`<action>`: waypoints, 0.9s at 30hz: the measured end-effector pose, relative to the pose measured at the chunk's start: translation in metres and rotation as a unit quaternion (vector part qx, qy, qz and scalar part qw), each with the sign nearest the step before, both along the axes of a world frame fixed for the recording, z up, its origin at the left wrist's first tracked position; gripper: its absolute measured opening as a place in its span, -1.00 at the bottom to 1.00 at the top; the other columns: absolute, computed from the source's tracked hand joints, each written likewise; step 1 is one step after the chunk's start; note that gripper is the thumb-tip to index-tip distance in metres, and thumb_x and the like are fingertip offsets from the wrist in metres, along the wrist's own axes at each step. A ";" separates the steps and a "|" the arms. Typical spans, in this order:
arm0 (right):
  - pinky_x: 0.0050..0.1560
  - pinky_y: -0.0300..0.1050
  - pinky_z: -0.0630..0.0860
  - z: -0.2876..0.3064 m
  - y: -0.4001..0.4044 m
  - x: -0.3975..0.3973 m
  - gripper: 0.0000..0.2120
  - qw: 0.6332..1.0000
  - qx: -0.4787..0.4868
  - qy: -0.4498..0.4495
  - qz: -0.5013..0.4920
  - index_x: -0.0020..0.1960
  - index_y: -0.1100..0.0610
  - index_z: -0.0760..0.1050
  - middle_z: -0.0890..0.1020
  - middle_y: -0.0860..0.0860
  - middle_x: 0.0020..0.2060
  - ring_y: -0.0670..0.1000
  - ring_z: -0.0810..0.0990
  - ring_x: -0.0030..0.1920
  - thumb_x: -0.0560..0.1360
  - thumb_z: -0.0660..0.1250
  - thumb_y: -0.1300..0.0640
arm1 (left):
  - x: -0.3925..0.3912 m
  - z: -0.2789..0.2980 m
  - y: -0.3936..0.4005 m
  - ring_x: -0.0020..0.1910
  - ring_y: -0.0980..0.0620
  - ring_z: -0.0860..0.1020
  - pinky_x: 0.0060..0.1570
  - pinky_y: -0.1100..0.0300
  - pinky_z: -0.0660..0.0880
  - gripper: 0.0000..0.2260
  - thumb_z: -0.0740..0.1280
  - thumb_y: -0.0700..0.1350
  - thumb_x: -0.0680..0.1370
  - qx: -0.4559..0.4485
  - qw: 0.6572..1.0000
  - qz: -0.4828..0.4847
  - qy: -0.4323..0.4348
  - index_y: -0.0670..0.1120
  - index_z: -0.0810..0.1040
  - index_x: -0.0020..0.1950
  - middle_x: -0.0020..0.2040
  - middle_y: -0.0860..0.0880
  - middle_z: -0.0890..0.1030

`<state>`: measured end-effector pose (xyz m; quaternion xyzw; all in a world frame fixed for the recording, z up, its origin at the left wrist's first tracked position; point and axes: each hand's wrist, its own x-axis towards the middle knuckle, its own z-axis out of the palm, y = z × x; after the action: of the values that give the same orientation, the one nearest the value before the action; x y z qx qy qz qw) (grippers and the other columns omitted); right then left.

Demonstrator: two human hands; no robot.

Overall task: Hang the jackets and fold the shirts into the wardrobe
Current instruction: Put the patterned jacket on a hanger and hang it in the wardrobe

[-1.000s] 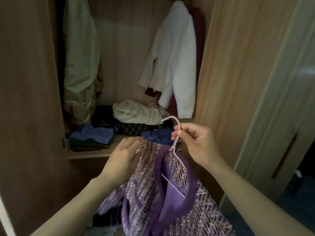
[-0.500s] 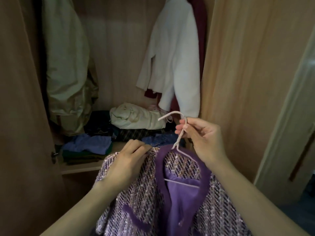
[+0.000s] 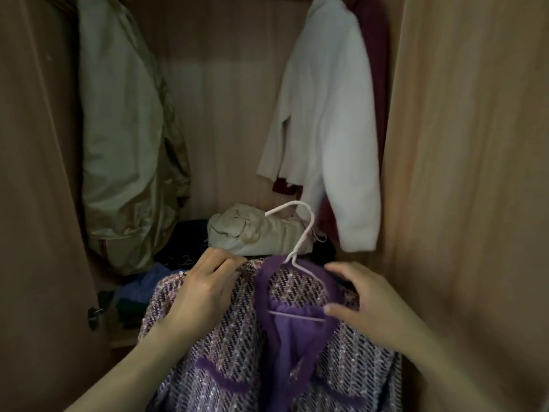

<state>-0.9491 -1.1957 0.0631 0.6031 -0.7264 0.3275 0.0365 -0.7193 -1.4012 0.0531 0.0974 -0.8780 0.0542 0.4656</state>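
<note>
I've got the purple jacket (image 3: 237,337) low before the wardrobe: left hand (image 3: 202,289) grips its shoulder, right hand (image 3: 362,301) pinches collar, nearer the hanger (image 3: 300,248) hook, rail overhead unseen.

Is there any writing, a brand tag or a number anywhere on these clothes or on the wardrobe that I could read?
None: no readable word, label, number or sign shows anywhere.
The purple tweed jacket shows no tag at its open collar, only the pink hanger.
The white jacket and the beige jacket hang plain, with no print visible.
The folded clothes on the shelf are too dim to tell.
</note>
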 end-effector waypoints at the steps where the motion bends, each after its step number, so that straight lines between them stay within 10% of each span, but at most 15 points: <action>1: 0.25 -0.13 0.47 -0.005 -0.005 -0.006 -0.41 1.000 0.016 0.012 -0.003 0.42 -0.14 0.33 0.48 -0.22 0.22 -0.23 0.47 0.23 0.44 0.44 -0.11 | -0.003 0.001 -0.010 -0.04 -0.11 0.51 -0.08 0.04 0.49 -0.80 0.31 -0.30 0.56 -0.001 1.000 0.002 0.002 -0.28 0.59 0.17 -0.02 -0.10 0.52; 10: 0.02 -0.37 0.46 0.006 -0.090 -0.013 -0.71 0.989 -0.126 0.063 -0.043 0.12 -0.01 0.56 0.58 -0.17 -0.03 -0.22 0.55 0.00 0.47 0.44 0.26 | -0.007 0.026 -0.097 -0.06 -0.12 0.52 -0.07 0.01 0.51 -0.80 0.28 -0.24 0.59 -0.025 0.999 -0.001 0.042 -0.28 0.61 0.15 -0.02 -0.12 0.54; 27: -0.11 -0.25 0.39 0.157 -0.190 -0.025 -0.88 0.908 -0.319 0.234 -0.137 -0.01 0.10 0.57 0.58 -0.04 -0.14 -0.01 0.55 -0.14 0.46 0.34 0.16 | -0.051 0.164 -0.217 -0.08 -0.03 0.52 -0.03 0.19 0.46 -0.80 0.31 -0.21 0.57 -0.081 0.973 -0.058 0.206 -0.25 0.63 0.13 -0.04 -0.10 0.52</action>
<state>-0.9745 -1.3861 0.2203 0.5128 -0.6297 0.3830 0.4401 -0.7706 -1.6182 0.2174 0.0172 -0.7598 0.0771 0.6453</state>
